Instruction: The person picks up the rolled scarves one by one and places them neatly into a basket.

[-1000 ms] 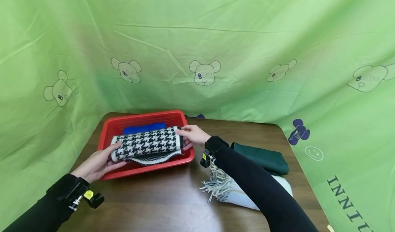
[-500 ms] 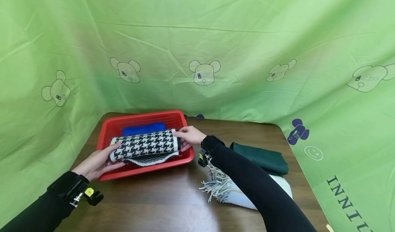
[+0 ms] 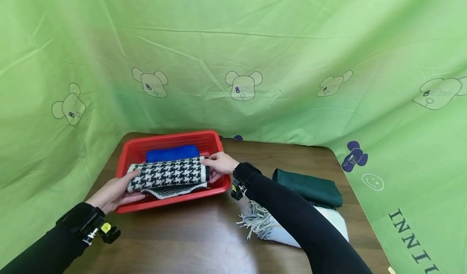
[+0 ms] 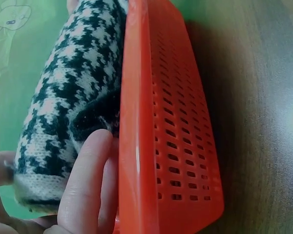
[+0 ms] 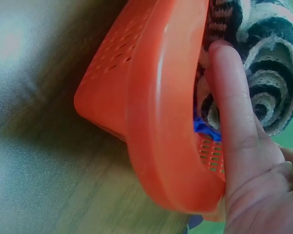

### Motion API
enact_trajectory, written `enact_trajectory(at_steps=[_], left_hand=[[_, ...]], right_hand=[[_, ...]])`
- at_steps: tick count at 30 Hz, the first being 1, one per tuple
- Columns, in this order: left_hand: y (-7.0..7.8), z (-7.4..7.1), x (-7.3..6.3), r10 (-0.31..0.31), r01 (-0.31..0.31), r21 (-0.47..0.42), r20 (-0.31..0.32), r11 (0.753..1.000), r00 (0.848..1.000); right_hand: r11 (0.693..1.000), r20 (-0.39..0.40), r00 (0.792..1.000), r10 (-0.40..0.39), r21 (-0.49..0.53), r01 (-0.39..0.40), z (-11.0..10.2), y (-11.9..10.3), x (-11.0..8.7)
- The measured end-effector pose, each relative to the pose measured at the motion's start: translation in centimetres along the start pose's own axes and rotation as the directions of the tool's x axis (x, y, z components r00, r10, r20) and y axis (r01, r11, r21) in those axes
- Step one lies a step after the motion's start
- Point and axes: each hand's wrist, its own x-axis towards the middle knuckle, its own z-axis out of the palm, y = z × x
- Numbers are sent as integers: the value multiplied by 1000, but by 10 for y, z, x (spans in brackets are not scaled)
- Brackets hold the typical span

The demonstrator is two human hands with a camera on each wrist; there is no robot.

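A rolled black-and-white houndstooth knit scarf lies across the front of a red plastic basket. My left hand grips its left end, thumb on top and fingers below, as the left wrist view also shows beside the basket's rim. At the other end, my right hand holds the roll between thumb and fingers. The right wrist view shows the spiral end of the scarf next to that hand. A looser flap of the scarf hangs under the roll. Behind it in the basket lies a blue cloth.
Right of the basket, a folded dark green cloth and a pale fringed scarf lie on the wooden table, partly behind my right sleeve. A green printed curtain hangs around the back and sides.
The rolled scarf has moved slightly down and to the left into the basket, both hands still holding it. My right hand has shifted left with it. More of the blue cloth shows.
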Motion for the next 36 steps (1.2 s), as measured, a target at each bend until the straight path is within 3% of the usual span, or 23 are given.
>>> enact_trajectory(at_steps=[8, 15, 20, 26, 33, 36], left_hand=[[-4, 6, 5, 27, -22, 137, -35, 990, 999], [-6, 9, 5, 22, -12, 193, -49, 981, 999], [-6, 12, 4, 29, -14, 255, -58, 967, 998], [-6, 14, 5, 23, -4, 291, -61, 957, 998], [-4, 15, 10, -5, 25, 319, -64, 947, 998], [-3, 16, 12, -13, 35, 344, -65, 938, 998]], right_hand=[[991, -4, 1000, 18, -132, -18, 4, -4, 1], [963, 3, 1000, 24, -269, -22, 7, -9, -1], [931, 10, 1000, -16, -365, 19, 9, -11, 1], [844, -14, 999, -30, -536, 18, 13, -6, 12], [698, -56, 997, -51, -716, -5, 19, -4, 18], [676, -46, 997, -57, -737, 5, 22, -7, 15]])
